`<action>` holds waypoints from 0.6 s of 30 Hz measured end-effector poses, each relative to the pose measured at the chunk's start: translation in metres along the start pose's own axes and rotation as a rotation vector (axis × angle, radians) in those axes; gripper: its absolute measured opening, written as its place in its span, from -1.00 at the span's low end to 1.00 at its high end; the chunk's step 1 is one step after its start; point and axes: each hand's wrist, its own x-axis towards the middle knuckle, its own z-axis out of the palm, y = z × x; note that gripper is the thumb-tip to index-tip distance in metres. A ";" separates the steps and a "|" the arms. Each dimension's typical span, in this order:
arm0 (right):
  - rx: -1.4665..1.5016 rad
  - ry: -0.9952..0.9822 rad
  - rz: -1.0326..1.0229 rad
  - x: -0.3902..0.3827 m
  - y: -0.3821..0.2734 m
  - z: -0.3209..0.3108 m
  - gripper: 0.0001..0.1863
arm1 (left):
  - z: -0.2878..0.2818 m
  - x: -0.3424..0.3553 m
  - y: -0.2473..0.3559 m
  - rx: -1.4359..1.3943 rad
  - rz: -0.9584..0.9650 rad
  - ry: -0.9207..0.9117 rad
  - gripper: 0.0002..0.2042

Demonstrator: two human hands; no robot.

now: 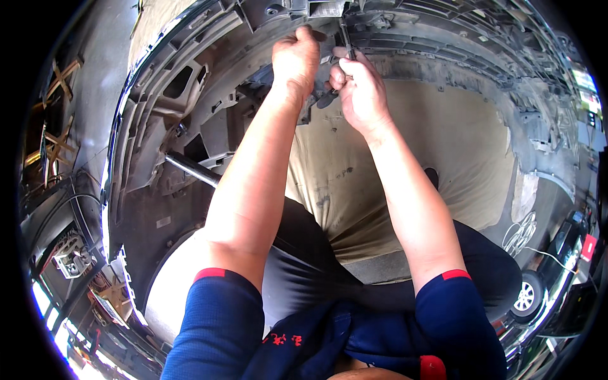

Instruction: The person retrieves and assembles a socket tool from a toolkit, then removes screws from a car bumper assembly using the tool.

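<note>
Top centre: left hand pressed closed on the grey bumper shell, right hand pinching a screwdriver; best keep shaft straight, shell braced

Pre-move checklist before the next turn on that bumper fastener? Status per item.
1. Right hand gripping the screwdriver: ok.
2. Left hand braced on the bumper's inner face: ok.
3. Tool tip seated in fastener: cannot tell, hidden by the hands.
4. Both forearms free of the metal rod: ok.
5. Bumper steady on the tan sheet: cannot tell.
</note>
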 end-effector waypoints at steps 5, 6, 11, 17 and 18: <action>-1.315 0.363 -0.421 0.000 0.004 0.003 -0.63 | -0.016 0.019 -0.016 0.023 -0.031 0.192 -0.65; -1.313 0.342 -0.400 0.003 0.003 0.002 -0.60 | -0.018 0.022 -0.018 0.019 -0.029 0.196 -0.65; 0.251 0.074 0.181 0.003 -0.005 0.012 -0.55 | -0.040 0.027 -0.024 -0.165 -0.247 0.234 -0.72; -0.735 0.307 -0.230 0.011 0.011 0.006 -0.70 | -0.045 0.016 -0.007 -0.343 -0.439 0.144 -0.79; -0.277 0.219 0.035 0.012 0.008 0.011 -0.68 | -0.050 0.018 -0.011 -0.371 -0.405 0.142 -0.79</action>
